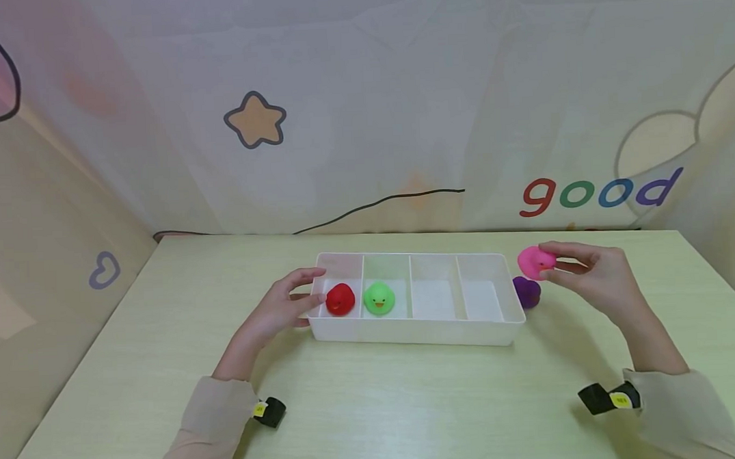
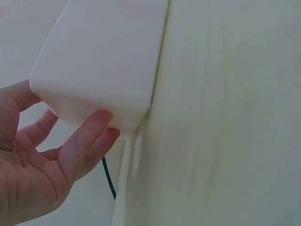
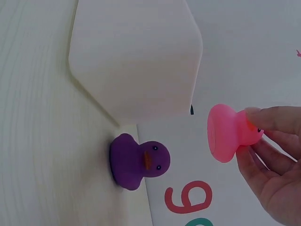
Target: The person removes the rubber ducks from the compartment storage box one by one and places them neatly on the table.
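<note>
Your left hand (image 1: 278,305) has hold of the left end of the tray (image 1: 409,330), thumb at the rim and fingers partly bent against the outside of the end wall. Your right hand (image 1: 600,281) is closed down to a pinch, with thumb and fingers on the head of the pink duck (image 1: 532,262), which is up in the air, off to the right of the tray.

Going big to small: behind everything you've got a pale backdrop (image 1: 360,72) with a star and "good" on it, then a light wood table (image 1: 412,405). Your tray sits on that, split into four slots in a row. Ducks next: red (image 1: 340,299) is in the leftmost slot, green (image 1: 379,299) in the second, and purple (image 1: 527,293) is on the table just beside the tray's right end, below the pink one.
</note>
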Demonstrator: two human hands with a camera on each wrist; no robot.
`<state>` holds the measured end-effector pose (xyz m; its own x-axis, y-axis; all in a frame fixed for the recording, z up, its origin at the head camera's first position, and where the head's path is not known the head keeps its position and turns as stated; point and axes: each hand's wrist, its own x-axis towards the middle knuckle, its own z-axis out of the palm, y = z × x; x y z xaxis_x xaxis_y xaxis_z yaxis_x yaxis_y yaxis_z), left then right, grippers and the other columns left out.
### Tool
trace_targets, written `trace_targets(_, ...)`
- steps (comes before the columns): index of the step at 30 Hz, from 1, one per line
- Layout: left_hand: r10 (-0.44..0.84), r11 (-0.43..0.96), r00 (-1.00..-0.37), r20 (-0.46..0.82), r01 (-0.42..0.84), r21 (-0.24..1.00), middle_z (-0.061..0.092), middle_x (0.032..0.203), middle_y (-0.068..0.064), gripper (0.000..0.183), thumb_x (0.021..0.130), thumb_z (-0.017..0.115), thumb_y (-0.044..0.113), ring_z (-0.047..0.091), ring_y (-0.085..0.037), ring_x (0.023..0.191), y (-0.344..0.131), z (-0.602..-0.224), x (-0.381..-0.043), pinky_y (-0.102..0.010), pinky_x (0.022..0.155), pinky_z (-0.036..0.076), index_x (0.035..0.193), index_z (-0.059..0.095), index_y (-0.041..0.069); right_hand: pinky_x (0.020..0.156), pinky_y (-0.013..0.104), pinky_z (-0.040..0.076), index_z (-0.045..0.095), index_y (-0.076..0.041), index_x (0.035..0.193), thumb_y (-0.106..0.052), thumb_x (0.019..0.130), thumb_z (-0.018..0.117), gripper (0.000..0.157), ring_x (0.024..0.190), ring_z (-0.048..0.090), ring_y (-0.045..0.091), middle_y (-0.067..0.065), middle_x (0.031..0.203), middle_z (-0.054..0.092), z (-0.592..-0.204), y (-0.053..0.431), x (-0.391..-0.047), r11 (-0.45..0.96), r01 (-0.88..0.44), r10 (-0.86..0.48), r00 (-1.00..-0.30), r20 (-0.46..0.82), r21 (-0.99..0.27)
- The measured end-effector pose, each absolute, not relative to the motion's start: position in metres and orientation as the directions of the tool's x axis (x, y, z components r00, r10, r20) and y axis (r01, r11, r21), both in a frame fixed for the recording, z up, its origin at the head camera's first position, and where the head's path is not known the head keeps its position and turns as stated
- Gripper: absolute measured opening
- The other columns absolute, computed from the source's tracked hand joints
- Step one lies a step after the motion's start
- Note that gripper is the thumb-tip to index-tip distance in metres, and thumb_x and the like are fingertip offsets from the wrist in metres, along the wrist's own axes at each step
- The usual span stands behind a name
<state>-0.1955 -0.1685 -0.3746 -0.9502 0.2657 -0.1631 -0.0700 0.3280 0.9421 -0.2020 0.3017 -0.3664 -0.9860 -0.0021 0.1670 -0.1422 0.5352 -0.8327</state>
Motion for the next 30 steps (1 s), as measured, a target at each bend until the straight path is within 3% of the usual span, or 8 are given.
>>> trace_targets(7,0.267,0.325,-0.950,-0.160,-0.067,0.943,0.034,0.138,-0.013,0.048,0.089,0.057,0.012,0.042,-0.038,0.120,-0.169,-0.375,-0.196,-0.043,0.075,0.053,0.134,0.042,0.018,0.069,0.010,0.048,0.060,-0.014,0.121,-0.026,0.075,0.075,0.050,0.092,0.058,-0.005,-0.007,0.111,0.063,-0.384,0.327,-0.209,0.563,-0.096,0.041,-0.989,0.145,-0.821)
trace_targets(13,0.273,0.316,-0.949,-0.158,-0.067,0.947,0.034,0.138,-0.013,0.048,0.089,0.057,0.011,0.042,-0.038,0.120,-0.169,-0.374,-0.195,-0.043,0.075,0.053,0.135,0.041,0.017,0.069,0.010,0.048,0.059,-0.013,0.123,-0.028,0.075,0.074,0.053,0.099,0.056,0.001,0.000,0.114,0.062,-0.406,0.351,-0.217,0.593,-0.111,0.028,-0.987,0.158,-0.797)
trace_targets(17,0.273,0.317,-0.949,-0.155,-0.064,0.946,0.034,0.138,-0.013,0.048,0.089,0.057,0.011,0.041,-0.038,0.120,-0.169,-0.375,-0.196,-0.043,0.075,0.053,0.135,0.041,0.017,0.070,0.010,0.048,0.059,-0.018,0.122,-0.033,0.074,0.074,0.053,0.095,0.052,-0.008,-0.013,0.108,0.062,-0.422,0.361,-0.222,0.634,-0.093,0.060,-0.984,0.169,-0.767)
trace_targets(24,0.271,0.315,-0.949,-0.158,-0.067,0.947,0.034,0.138,-0.013,0.048,0.089,0.057,0.011,0.042,-0.038,0.120,-0.170,-0.376,-0.196,-0.043,0.075,0.053,0.135,0.041,0.017,0.069,0.010,0.048,0.055,0.000,0.122,-0.022,0.077,0.073,0.053,0.087,0.048,-0.013,-0.003,0.108,0.065,-0.379,0.331,-0.194,0.641,-0.058,0.026,-0.995,0.097,-0.765)
trace_targets(26,0.269,0.317,-0.950,-0.162,-0.071,0.946,0.035,0.137,-0.012,0.048,0.089,0.057,0.012,0.042,-0.038,0.120,-0.170,-0.376,-0.196,-0.043,0.075,0.053,0.134,0.042,0.018,0.067,0.010,0.048,0.057,0.001,0.121,-0.017,0.078,0.073,0.049,0.085,0.048,-0.014,-0.007,0.103,0.065,-0.369,0.323,-0.187,0.632,-0.024,0.049,-0.996,0.071,-0.775)
trace_targets(30,0.272,0.320,-0.949,-0.158,-0.066,0.945,0.034,0.137,-0.013,0.048,0.089,0.057,0.012,0.042,-0.038,0.120,-0.170,-0.376,-0.195,-0.043,0.075,0.053,0.135,0.041,0.017,0.066,0.010,0.048,0.057,0.005,0.118,-0.010,0.078,0.071,0.045,0.084,0.047,-0.014,0.002,0.105,0.066,-0.363,0.317,-0.183,0.654,-0.033,0.032,-0.997,0.071,-0.756)
